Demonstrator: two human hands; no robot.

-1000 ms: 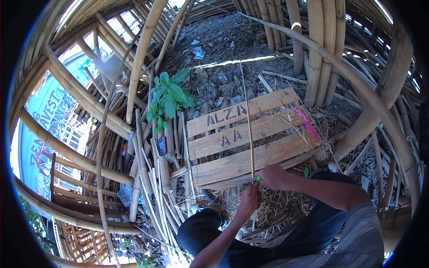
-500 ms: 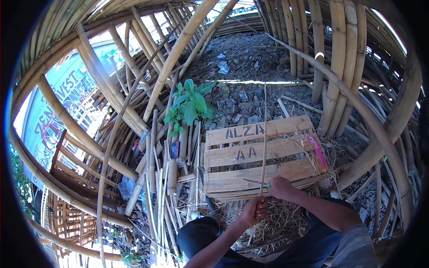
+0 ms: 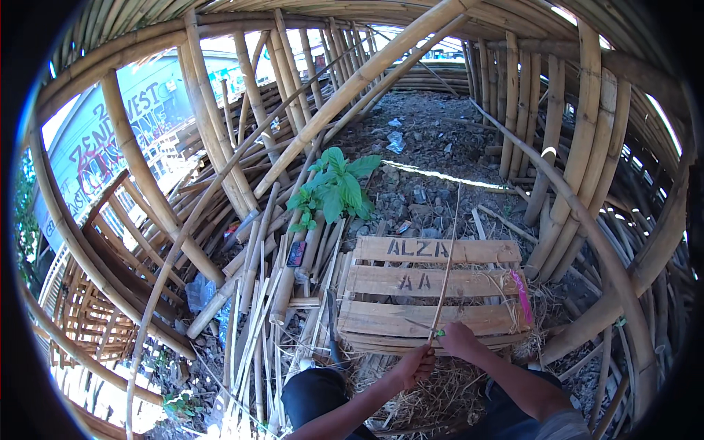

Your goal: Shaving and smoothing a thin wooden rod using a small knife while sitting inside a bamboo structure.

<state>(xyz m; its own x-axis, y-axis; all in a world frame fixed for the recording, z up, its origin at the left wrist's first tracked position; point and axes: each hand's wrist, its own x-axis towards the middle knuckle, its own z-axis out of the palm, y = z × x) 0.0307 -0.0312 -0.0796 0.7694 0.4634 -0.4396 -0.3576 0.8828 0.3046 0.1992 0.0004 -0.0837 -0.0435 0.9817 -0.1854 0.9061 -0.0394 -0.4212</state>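
My left hand [image 3: 416,368] is closed round the lower end of a long thin bamboo strip [image 3: 448,268], which points away from me over a slatted wooden crate [image 3: 433,281]. Just beyond it and to the right, my right hand [image 3: 460,340] grips a small knife with a green handle [image 3: 440,334]. The knife's narrow blade [image 3: 418,323] points left and lies at or across the strip near its held end; exact contact is too small to tell. Dry shavings [image 3: 411,396] lie below both hands, between my knees.
Cut bamboo poles and strips [image 3: 253,330] lie at my left, with a phone [image 3: 296,254] on a pole. A long dark-handled blade [image 3: 334,334] stands beside the crate. A leafy plant [image 3: 337,187] grows beyond. Bamboo posts [image 3: 583,169] rise at right.
The view has tilted and turned, so the crate and surroundings sit lower. My right hand and the knife have come a little closer to my left hand along the strip.
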